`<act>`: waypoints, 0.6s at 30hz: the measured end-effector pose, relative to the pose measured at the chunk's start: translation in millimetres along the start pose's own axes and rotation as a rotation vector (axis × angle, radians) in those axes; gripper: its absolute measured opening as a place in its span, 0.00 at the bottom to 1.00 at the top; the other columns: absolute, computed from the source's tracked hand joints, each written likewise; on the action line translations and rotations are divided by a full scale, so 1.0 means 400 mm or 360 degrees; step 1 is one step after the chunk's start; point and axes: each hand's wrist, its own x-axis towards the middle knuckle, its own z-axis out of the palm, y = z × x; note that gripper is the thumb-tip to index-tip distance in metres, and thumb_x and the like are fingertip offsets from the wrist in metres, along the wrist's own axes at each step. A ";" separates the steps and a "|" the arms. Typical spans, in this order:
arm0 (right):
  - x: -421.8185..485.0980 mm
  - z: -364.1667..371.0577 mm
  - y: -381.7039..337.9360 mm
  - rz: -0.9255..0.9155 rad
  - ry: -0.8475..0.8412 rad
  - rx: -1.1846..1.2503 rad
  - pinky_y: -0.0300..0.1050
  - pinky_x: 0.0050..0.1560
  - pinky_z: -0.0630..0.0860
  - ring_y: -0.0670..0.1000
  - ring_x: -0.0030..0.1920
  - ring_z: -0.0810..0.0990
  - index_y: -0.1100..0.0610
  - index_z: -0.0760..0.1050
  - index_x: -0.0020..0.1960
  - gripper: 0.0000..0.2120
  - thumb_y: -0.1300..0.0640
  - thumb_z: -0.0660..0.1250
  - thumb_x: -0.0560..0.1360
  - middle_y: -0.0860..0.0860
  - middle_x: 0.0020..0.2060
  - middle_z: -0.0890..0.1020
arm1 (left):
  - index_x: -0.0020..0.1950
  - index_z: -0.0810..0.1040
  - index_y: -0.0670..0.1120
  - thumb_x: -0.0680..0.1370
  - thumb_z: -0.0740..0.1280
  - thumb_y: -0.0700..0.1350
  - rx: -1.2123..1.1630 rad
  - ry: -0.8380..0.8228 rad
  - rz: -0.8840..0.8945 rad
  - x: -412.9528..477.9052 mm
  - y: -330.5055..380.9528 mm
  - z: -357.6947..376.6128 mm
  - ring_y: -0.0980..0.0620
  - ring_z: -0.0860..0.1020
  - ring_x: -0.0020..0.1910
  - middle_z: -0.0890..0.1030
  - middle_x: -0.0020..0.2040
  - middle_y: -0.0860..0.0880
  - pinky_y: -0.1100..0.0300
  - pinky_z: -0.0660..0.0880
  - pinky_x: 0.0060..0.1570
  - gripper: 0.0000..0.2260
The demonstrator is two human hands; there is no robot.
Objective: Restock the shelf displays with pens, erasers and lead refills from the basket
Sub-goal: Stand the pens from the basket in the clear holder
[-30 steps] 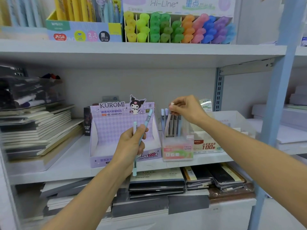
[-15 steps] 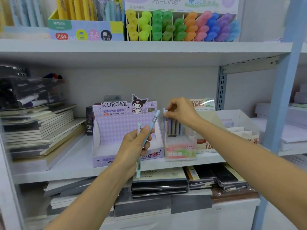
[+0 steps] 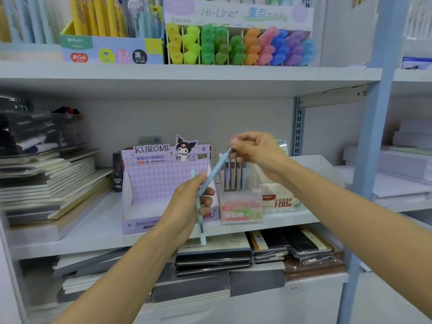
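Note:
My left hand (image 3: 187, 206) grips two pens in front of the middle shelf: a mint-green pen (image 3: 201, 232) pointing down and a light blue pen (image 3: 214, 174) slanting up to the right. My right hand (image 3: 257, 153) pinches the metal tip of the blue pen, just above the clear pen display box (image 3: 240, 206) that holds several upright pens. To the left stands the purple Kuromi display box (image 3: 149, 183), its tray showing nothing inside. No basket is in view.
The middle shelf (image 3: 93, 232) also bears stacked notebooks (image 3: 46, 183) at left and a white lead-refill box (image 3: 280, 199) at right. Highlighters (image 3: 238, 46) fill the upper shelf. Wrapped notebooks (image 3: 268, 249) lie below. A blue upright post (image 3: 374, 136) stands at right.
My right hand left the pens in the clear box and moved to the tip of the blue pen in my left hand. The camera moved closer.

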 end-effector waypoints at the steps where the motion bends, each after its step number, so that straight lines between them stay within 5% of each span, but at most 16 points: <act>1: 0.008 -0.020 -0.014 -0.0034 0.0092 0.0009 0.36 0.38 0.80 0.47 0.36 0.83 0.62 0.77 0.50 0.04 0.64 0.67 0.76 0.55 0.40 0.84 | 0.50 0.74 0.41 0.82 0.60 0.47 -0.0084 0.0001 -0.0053 0.001 0.004 0.000 0.54 0.69 0.28 0.75 0.36 0.46 0.65 0.65 0.22 0.09; 7: 0.048 -0.090 -0.013 -0.0146 0.0410 -0.0510 0.41 0.41 0.81 0.50 0.36 0.83 0.67 0.77 0.54 0.09 0.64 0.69 0.76 0.58 0.39 0.83 | 0.46 0.71 0.40 0.83 0.57 0.41 -0.0039 -0.0055 -0.0004 0.001 -0.003 -0.017 0.52 0.72 0.29 0.77 0.33 0.46 0.64 0.68 0.25 0.09; 13: 0.073 -0.050 0.079 -0.0165 0.0327 -0.0883 0.43 0.43 0.82 0.54 0.39 0.85 0.60 0.79 0.46 0.03 0.63 0.72 0.74 0.58 0.38 0.83 | 0.49 0.77 0.40 0.77 0.66 0.47 0.0194 -0.0214 0.0125 -0.007 -0.014 -0.037 0.52 0.76 0.32 0.78 0.36 0.49 0.61 0.77 0.35 0.10; 18: 0.096 -0.051 0.098 -0.0137 0.0204 -0.1026 0.43 0.42 0.83 0.52 0.37 0.85 0.61 0.80 0.45 0.04 0.62 0.73 0.73 0.56 0.36 0.84 | 0.53 0.83 0.42 0.79 0.65 0.42 0.0149 -0.0190 0.0172 0.000 -0.022 -0.054 0.55 0.73 0.32 0.77 0.35 0.49 0.65 0.73 0.33 0.09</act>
